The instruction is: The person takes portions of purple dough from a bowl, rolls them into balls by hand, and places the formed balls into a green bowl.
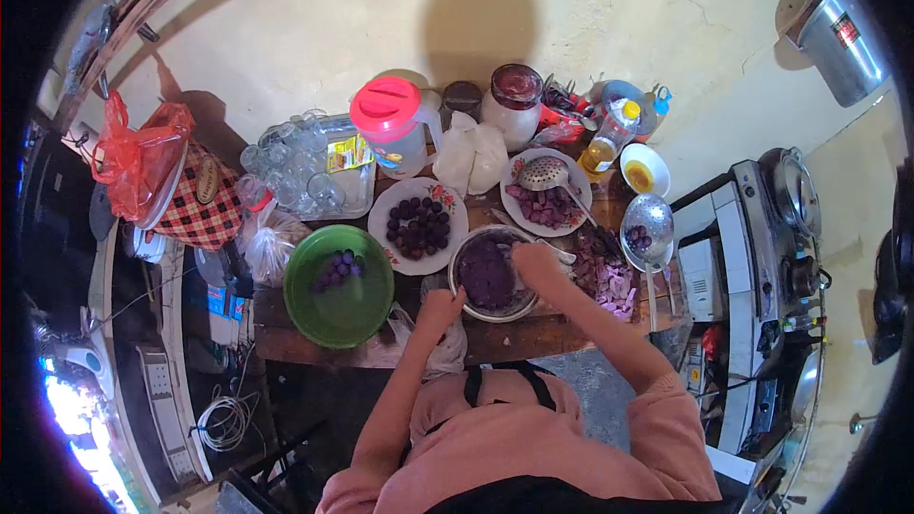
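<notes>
A metal bowl [454, 297] with a mass of mashed purple food [487, 271] stands at the table's front edge. My left hand [445, 308] grips its near left rim, thumb on the edge. Over the bowl's right side, my right hand [539, 266] is closed around a utensil with a pale handle [562, 253]; its working end is hidden. Left of the bowl sits a floral plate of dark purple balls [417, 227]. Behind it to the right, another plate holds purple chunks [543, 207] with a skimmer [544, 174] on top.
A green basin [340, 327] with several purple balls is at left. Purple peelings [609, 286] and a second skimmer [647, 217] lie at right. A pink-lidded jug [388, 124], glasses [295, 167], a jar [514, 119] and an oil bottle [609, 143] line the back. A stove [762, 305] stands right.
</notes>
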Motion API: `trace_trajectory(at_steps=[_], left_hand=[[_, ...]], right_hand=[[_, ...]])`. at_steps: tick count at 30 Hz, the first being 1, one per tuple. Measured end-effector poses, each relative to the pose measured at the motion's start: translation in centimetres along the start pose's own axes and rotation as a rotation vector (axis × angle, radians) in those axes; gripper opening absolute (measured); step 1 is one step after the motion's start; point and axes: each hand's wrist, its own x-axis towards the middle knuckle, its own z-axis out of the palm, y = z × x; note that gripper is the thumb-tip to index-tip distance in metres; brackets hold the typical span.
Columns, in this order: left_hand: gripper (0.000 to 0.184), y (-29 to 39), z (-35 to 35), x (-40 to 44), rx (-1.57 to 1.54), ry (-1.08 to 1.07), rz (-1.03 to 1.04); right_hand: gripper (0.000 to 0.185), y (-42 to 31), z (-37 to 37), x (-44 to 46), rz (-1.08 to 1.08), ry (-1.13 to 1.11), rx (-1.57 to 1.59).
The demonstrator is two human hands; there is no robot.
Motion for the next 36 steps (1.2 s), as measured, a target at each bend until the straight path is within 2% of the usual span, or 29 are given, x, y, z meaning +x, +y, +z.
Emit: trace_trajectory(at_steps=[6, 9, 12, 15, 18, 25, 27, 30, 33, 36], left_hand=[[0.055, -2.7, 2.4, 1.8, 0.161, 0.107, 0.190], [0.052, -2.3, 2.5, 1.3, 0.049, 0.171, 0.188], [0.048, -0.3, 1.7, 0.2, -0.108, 0.228, 0.068], [0.045, -1.0, 2.6, 0.3, -0.062, 0.297, 0.266], [0.045, -0.7, 3.0, 0.2, -0.132, 0.326, 0.114], [0.048, -1.0, 3.1, 0.4, -0.102, 0.373, 0.234], [0.049, -0.7, 3.0, 0.4, -0.124, 0.331, 0.158], [0.050, -0.8, 3.3, 0.5, -0.127, 0.363, 0.193], [0.051, 0.6, 2.5, 0.1, -0.173, 0.338, 0.020], [0.053, 0.8, 1.8, 0.2, -0.177, 0.317, 0.050]], right_hand=[[0.017, 2.4, 0.6, 0.2, -0.095, -0.064, 0.027], [0.016, 2.6, 0.4, -0.3, -0.143, 0.009, 0.018], [0.016, 2.3, -0.3, -0.9, -0.149, -0.045, -0.040], [0.016, 1.7, -1.5, -1.8, -0.240, 0.051, -0.091], [0.020, 1.0, -2.0, -2.7, -0.322, 0.046, -0.221], [0.017, 0.1, -3.3, -4.3, -0.281, 0.136, -0.396], [0.015, -0.2, -3.3, -4.6, -0.296, 0.141, -0.455], [0.016, -0.8, -4.1, -5.6, -0.297, 0.134, -0.431], [0.020, -1.3, -5.1, -6.1, -0.341, 0.221, -0.437], [0.028, -1.9, -5.4, -6.7, -0.325, 0.189, -0.411]])
